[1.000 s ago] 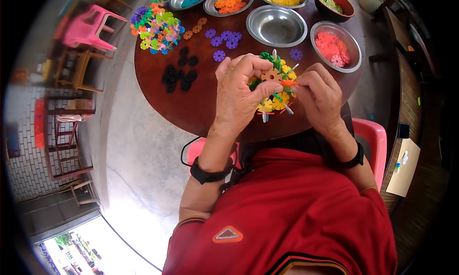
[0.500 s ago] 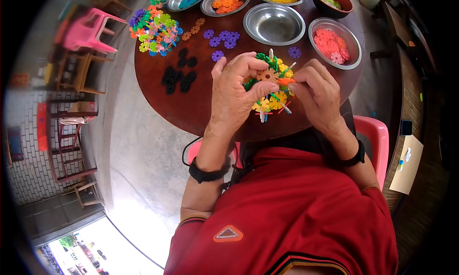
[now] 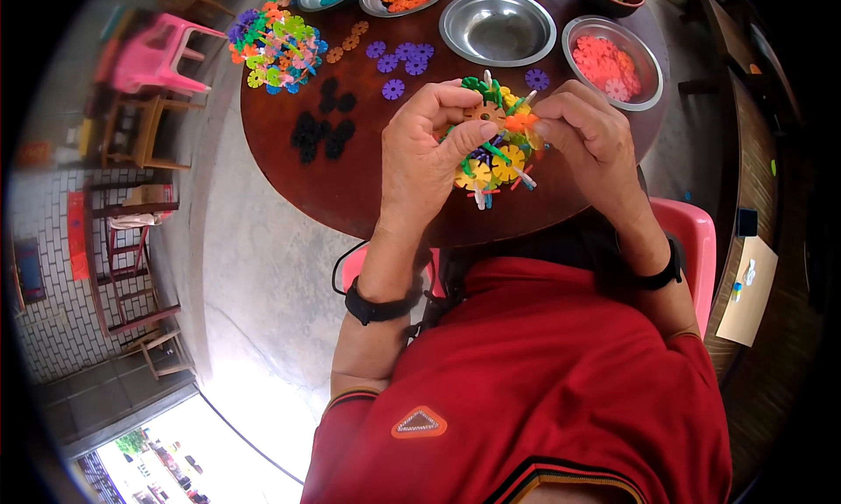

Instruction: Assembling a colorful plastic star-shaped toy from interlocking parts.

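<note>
Between my hands, above the near part of the table, is a ball-like build of interlocking plastic snowflake discs (image 3: 508,162) in yellow, green, white and other colours. My left hand (image 3: 429,145) grips it from the left, the thumb lying over a brown disc (image 3: 484,113). On the right, my right hand (image 3: 596,140) pinches an orange disc (image 3: 522,122) against the build. Part of the build is hidden behind my fingers. Loose purple discs (image 3: 412,57) and a pile of black discs (image 3: 315,136) lie on the tabletop beyond my left hand.
A steel bowl (image 3: 498,31) with nothing in it stands on the round brown table (image 3: 350,193). Beside it is a bowl of pink discs (image 3: 604,61); more bowls line the far edge. A finished-looking multicoloured build (image 3: 280,53) stands at the left. Pink stools (image 3: 162,57) are around.
My hands and the build have shifted slightly, and the build is turned a little. The orange disc shows more fully beside the brown one. The whole table has moved slightly upward in view.
</note>
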Action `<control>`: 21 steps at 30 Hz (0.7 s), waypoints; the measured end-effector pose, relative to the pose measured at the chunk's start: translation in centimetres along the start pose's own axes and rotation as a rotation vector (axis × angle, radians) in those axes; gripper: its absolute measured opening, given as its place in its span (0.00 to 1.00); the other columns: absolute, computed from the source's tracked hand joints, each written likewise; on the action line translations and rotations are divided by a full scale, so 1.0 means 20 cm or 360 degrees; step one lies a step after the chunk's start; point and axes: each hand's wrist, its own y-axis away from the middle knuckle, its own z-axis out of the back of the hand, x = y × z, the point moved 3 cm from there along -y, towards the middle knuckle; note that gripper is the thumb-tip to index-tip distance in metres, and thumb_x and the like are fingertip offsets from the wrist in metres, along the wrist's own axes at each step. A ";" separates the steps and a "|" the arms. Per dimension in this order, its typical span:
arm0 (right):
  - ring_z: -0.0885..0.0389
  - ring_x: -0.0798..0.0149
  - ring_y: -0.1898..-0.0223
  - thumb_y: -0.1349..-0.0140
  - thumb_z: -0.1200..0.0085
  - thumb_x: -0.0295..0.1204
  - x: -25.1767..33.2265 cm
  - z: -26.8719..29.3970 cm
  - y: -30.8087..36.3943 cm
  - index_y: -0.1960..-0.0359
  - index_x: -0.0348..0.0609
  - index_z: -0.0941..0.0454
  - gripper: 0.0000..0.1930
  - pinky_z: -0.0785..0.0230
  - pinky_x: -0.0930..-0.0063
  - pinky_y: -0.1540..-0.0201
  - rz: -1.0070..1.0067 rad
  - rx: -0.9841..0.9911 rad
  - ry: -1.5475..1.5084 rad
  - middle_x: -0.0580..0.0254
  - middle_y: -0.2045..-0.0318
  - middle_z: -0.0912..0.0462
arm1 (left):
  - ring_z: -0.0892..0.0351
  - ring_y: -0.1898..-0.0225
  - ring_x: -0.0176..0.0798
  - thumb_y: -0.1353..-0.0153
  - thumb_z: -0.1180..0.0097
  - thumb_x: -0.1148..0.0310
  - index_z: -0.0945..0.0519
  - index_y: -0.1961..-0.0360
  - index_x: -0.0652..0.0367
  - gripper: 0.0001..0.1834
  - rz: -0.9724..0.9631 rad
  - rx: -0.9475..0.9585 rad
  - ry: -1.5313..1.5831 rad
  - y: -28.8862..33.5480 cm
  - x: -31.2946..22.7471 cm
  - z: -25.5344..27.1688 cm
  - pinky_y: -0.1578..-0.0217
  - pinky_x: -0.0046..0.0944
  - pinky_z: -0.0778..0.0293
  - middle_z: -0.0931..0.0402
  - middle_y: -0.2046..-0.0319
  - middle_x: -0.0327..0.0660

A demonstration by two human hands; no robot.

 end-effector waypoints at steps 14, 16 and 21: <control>0.25 0.59 0.70 0.43 0.42 0.29 0.02 0.00 0.01 0.69 0.45 0.23 0.04 0.36 0.68 0.61 0.0037 -0.0007 0.0053 0.65 0.75 0.25 | 0.20 0.61 0.30 0.51 0.28 0.71 0.24 0.57 0.66 0.22 0.0038 -0.0019 0.0145 0.00 0.01 0.01 0.55 0.30 0.27 0.18 0.63 0.45; 0.25 0.59 0.71 0.43 0.42 0.29 0.02 0.00 0.01 0.70 0.44 0.24 0.04 0.36 0.68 0.61 0.0047 -0.0031 0.0076 0.65 0.75 0.26 | 0.20 0.61 0.30 0.52 0.28 0.71 0.24 0.57 0.65 0.22 0.0018 -0.0007 0.0155 0.00 0.01 0.01 0.54 0.31 0.28 0.18 0.63 0.45; 0.25 0.60 0.70 0.43 0.42 0.28 0.01 0.00 0.02 0.70 0.44 0.24 0.04 0.37 0.68 0.61 0.0056 -0.0043 0.0100 0.65 0.75 0.26 | 0.20 0.60 0.31 0.53 0.27 0.72 0.24 0.56 0.65 0.24 -0.0008 0.0047 0.0154 0.00 0.00 0.02 0.54 0.31 0.27 0.17 0.63 0.45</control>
